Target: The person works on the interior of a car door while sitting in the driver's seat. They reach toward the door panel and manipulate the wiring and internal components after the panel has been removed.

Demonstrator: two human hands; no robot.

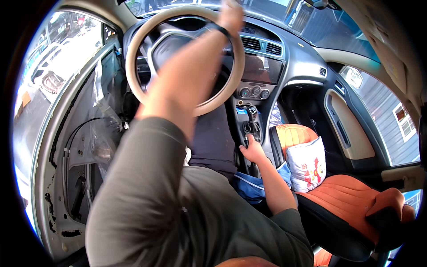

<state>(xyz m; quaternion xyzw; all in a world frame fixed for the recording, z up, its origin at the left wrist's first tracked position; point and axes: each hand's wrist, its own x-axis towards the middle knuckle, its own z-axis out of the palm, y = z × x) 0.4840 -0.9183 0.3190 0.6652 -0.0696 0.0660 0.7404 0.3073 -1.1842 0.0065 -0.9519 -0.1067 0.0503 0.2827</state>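
My left hand [231, 20] is over the upper right rim of the beige steering wheel [132, 58]. Motion smears its fingers, and my left forearm crosses in front of the wheel's middle. A dark band circles that wrist. My right hand [254, 151] is closed low on the centre console, behind the gear lever [252, 113], with its thumb toward the lever's base. It appears wrapped round the handbrake lever, mostly hidden by the hand. Blue cloth [251, 187] lies under my right forearm, beside the seat.
An orange and black passenger seat [342, 196] holds a white printed cushion [307, 162]. A dark screen [262, 69] and round knobs [255, 91] sit in the dashboard. At left, the door [73, 178] has bare metal, cables and loose plastic film showing.
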